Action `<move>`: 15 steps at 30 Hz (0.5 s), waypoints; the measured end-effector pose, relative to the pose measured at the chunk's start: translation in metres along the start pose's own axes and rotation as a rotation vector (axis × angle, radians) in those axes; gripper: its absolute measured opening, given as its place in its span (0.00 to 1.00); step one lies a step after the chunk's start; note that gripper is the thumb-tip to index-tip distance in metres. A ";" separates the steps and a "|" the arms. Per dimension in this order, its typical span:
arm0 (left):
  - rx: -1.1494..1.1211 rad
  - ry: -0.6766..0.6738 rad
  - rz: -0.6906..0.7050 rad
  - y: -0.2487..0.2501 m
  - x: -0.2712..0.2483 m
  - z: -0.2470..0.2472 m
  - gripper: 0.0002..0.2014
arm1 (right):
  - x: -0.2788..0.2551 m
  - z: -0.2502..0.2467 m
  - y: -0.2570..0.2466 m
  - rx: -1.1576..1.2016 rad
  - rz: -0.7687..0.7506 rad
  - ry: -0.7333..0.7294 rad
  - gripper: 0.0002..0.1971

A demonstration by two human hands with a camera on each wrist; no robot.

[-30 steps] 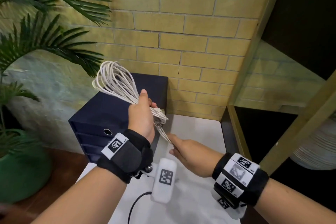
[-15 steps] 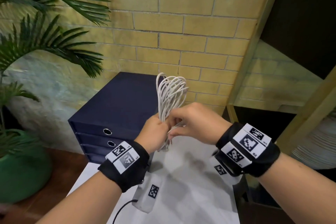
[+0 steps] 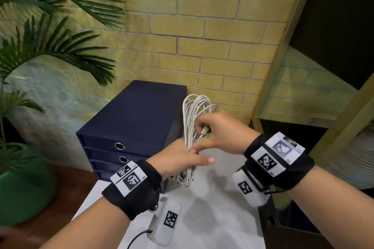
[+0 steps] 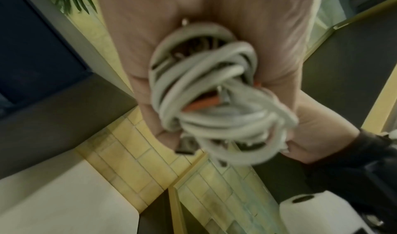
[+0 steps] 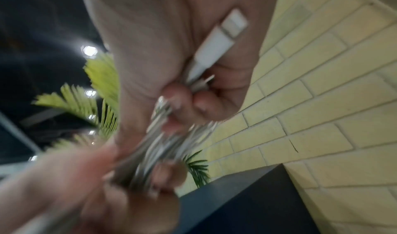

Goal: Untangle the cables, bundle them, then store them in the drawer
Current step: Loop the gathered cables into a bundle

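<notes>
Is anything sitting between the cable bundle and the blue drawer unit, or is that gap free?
Head view: nothing lies between the cable bundle and the drawer unit; only the unit's dark side wall shows there. The left hand and right hand hold the bundle up beside it.

Head view is evenly lit and fairly bright, and I see soft shadows of the hands on the white bench (image 3: 212, 218). Wide-angle bending curves the brick wall (image 3: 202, 32) lines; the palm fronds (image 3: 50, 2) smear at the left edge. Left wrist view is soft: the cable bundle (image 4: 206, 98) is out of focus. Right wrist view has heavy motion blur low-left, a dark upper left with small glaring lights (image 5: 89, 50), and bright bricks at right.
</notes>
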State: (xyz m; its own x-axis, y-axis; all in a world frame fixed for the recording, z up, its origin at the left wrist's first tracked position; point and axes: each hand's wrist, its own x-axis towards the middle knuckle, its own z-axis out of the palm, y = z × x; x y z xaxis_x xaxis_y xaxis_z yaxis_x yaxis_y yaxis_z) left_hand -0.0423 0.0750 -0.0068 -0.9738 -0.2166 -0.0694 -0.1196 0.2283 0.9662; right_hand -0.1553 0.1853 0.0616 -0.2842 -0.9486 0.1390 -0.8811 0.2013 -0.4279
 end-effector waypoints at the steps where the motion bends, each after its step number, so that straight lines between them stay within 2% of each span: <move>1: -0.011 -0.002 0.022 -0.002 -0.001 -0.001 0.08 | 0.000 -0.005 0.002 0.070 -0.009 -0.042 0.15; 4: -0.031 0.031 -0.005 -0.004 -0.005 -0.005 0.02 | -0.003 -0.016 0.007 0.198 -0.022 -0.127 0.14; 5: -0.016 0.035 -0.043 -0.006 -0.006 -0.006 0.08 | -0.004 -0.018 0.008 0.203 -0.033 -0.105 0.14; 8: 0.016 0.032 -0.118 -0.011 -0.008 -0.004 0.17 | -0.005 -0.026 0.011 0.176 -0.060 0.080 0.09; 11: 0.016 0.040 -0.113 -0.015 -0.010 -0.003 0.19 | -0.006 -0.030 0.013 0.114 -0.110 0.197 0.04; 15: 0.008 0.058 -0.130 -0.015 -0.012 -0.002 0.22 | -0.007 -0.020 0.020 -0.015 -0.179 0.321 0.04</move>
State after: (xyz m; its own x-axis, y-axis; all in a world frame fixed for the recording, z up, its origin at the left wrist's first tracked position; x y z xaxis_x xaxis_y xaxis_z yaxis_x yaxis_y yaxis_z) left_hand -0.0285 0.0722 -0.0199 -0.9373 -0.2992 -0.1790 -0.2455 0.2020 0.9481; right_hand -0.1780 0.2011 0.0700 -0.2266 -0.8447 0.4849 -0.9325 0.0444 -0.3584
